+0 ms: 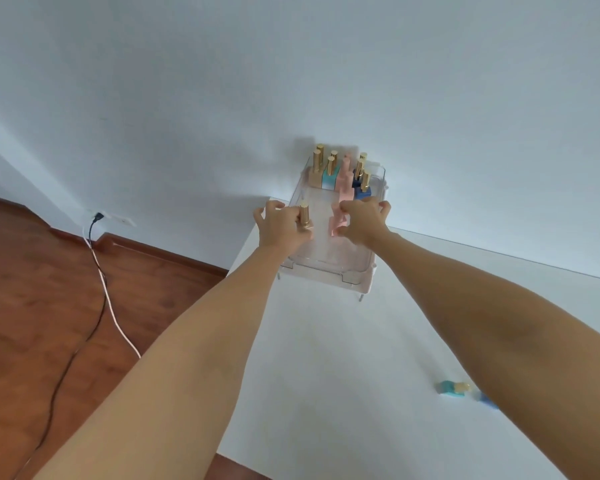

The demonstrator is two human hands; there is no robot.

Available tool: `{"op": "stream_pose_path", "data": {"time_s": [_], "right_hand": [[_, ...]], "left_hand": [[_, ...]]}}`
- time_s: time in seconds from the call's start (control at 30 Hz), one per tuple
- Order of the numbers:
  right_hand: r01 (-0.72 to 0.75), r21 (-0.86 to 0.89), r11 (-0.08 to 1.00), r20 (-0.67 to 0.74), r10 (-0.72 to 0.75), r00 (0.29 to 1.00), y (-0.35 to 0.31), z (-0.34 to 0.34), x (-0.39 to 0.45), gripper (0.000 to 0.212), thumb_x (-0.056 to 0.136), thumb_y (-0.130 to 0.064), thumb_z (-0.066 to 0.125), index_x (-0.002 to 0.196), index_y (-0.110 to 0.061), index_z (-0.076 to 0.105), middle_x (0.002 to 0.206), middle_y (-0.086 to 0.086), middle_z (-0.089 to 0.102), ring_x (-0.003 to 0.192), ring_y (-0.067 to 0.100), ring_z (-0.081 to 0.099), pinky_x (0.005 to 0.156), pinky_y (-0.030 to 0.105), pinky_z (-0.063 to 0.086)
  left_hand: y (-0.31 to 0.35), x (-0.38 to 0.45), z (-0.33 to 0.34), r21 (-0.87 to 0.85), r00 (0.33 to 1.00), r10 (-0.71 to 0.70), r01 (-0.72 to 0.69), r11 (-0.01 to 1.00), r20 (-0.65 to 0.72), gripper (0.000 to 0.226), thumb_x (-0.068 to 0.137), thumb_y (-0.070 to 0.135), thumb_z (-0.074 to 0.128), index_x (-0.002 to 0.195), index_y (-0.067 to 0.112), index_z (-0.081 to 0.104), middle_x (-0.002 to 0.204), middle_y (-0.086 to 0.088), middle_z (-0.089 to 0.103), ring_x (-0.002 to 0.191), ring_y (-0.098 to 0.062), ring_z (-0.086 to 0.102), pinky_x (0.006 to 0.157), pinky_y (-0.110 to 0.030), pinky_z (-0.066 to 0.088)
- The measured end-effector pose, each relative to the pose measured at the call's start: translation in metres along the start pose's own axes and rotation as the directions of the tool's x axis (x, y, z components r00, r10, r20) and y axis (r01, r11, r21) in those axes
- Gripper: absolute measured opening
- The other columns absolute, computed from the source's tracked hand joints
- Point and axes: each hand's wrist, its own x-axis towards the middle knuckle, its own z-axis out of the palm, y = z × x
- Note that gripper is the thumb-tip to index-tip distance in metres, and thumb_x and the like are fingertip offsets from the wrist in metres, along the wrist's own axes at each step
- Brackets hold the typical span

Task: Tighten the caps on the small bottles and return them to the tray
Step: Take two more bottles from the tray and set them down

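A clear plastic tray (326,268) stands on the white table against the wall. Several small bottles with gold caps (329,171) and pink ones stand at its far end. My left hand (279,226) grips a gold-capped bottle (304,216) over the tray's left side. Over the tray's middle, my right hand (362,220) holds a pink bottle (336,225) upright. A teal bottle (451,389) with a pale cap lies on the table near my right forearm, with a blue bottle (487,401) beside it, partly hidden by the arm.
The white table (326,375) ends at its left edge above a wooden floor (32,306). A black cable and a white cable (99,271) run from a wall socket across the floor. The wall stands right behind the tray.
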Motion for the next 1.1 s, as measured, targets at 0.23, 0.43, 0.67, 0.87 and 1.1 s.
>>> {"op": "stream_pose_path", "data": {"time_s": [0.23,0.43,0.67,0.87,1.1], "right_hand": [[-0.058,-0.007,0.998,-0.021,0.058,0.998,0.001,0.005,0.002,0.015,0.085,-0.037,0.065,0.089,-0.024,0.071,0.098,0.002,0.069,0.121,0.031,0.044,0.107,0.051,0.018],[-0.054,0.057,0.997,-0.078,0.059,0.995,0.015,-0.006,-0.011,0.015,0.082,-0.04,0.069,0.077,-0.027,0.063,0.092,-0.002,0.07,0.117,0.027,0.046,0.104,0.049,0.019],[-0.026,0.195,0.98,-0.198,0.065,0.978,0.043,-0.057,-0.051,0.017,0.08,-0.036,0.069,0.076,-0.02,0.065,0.089,-0.007,0.075,0.107,0.024,0.051,0.091,0.04,0.022],[0.059,0.313,0.948,-0.171,-0.005,0.985,0.083,-0.093,-0.119,0.021,0.082,-0.025,0.066,0.07,-0.011,0.055,0.089,-0.007,0.076,0.091,0.019,0.064,0.094,0.039,0.038],[-0.031,0.423,0.906,-0.098,0.08,0.992,0.149,-0.078,-0.217,0.031,0.082,-0.02,0.07,0.065,-0.011,0.045,0.085,-0.006,0.076,0.068,0.013,0.049,0.078,0.028,0.045]], "left_hand": [[-0.003,0.006,0.006,0.061,0.999,-0.01,0.008,0.998,0.033,0.017,0.073,0.038,0.077,0.083,0.025,0.073,0.089,0.007,0.058,0.125,-0.021,0.04,0.109,-0.05,0.014],[0.011,0.001,-0.004,0.011,0.999,-0.008,0.008,1.0,-0.042,0.016,0.072,0.036,0.076,0.08,0.023,0.073,0.088,0.008,0.067,0.126,-0.018,0.041,0.11,-0.05,0.01],[0.061,-0.014,-0.023,-0.03,0.992,0.058,-0.062,0.998,-0.115,0.017,0.074,0.037,0.075,0.086,0.025,0.074,0.092,0.001,0.069,0.114,-0.021,0.045,0.091,-0.04,0.024],[0.108,-0.054,-0.013,-0.214,0.981,0.179,-0.19,0.958,-0.07,0.024,0.074,0.032,0.079,0.092,0.016,0.076,0.091,0.002,0.074,0.087,-0.015,0.066,0.073,-0.03,0.054],[0.153,-0.135,0.041,-0.286,0.946,0.322,-0.298,0.911,0.04,0.018,0.071,0.034,0.08,0.073,0.018,0.074,0.052,0.023,0.051,0.055,0.006,0.053,0.05,-0.011,0.028]]}}
